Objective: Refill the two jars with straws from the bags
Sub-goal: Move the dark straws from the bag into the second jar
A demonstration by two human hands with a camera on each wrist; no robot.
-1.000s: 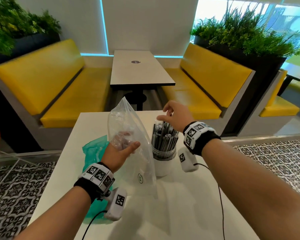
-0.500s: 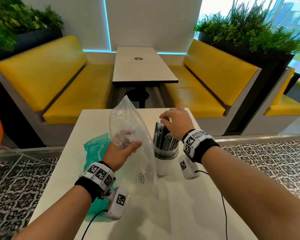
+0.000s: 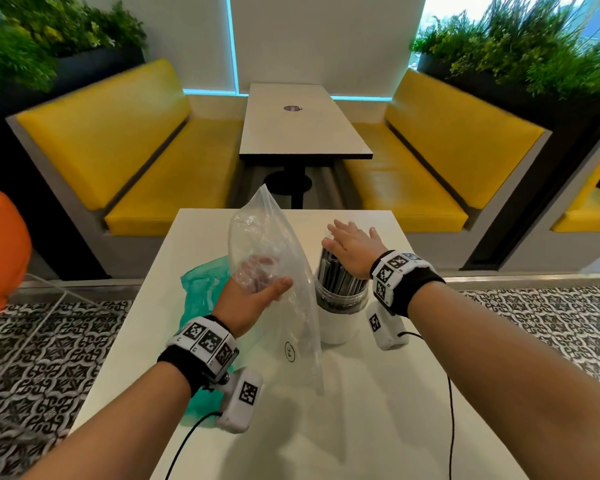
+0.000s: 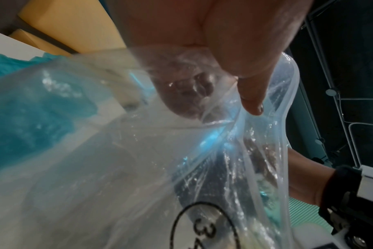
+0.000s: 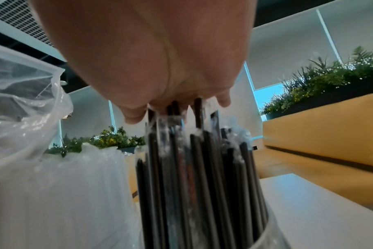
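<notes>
A clear plastic bag (image 3: 274,258) stands upright on the white table (image 3: 361,427), held by my left hand (image 3: 257,292), whose fingers curl round it with the thumb in front; the left wrist view shows the bag (image 4: 138,160) pinched under the thumb. It looks empty. To its right stands a jar (image 3: 340,306) packed with black wrapped straws (image 3: 336,271). My right hand (image 3: 354,244) lies flat, fingers straight, on the straw tops; in the right wrist view the palm (image 5: 160,59) presses on the straws (image 5: 198,160). A second jar is not visible.
A teal plastic bag (image 3: 201,299) lies on the table behind my left wrist. Yellow benches (image 3: 153,168) and another table (image 3: 298,123) stand beyond the far edge. The patterned tiled floor (image 3: 49,358) lies on both sides.
My right hand came down from above the jar, first with curled fingers at the straw tops, and now lies flat on them. The left hand and bag have stayed put.
</notes>
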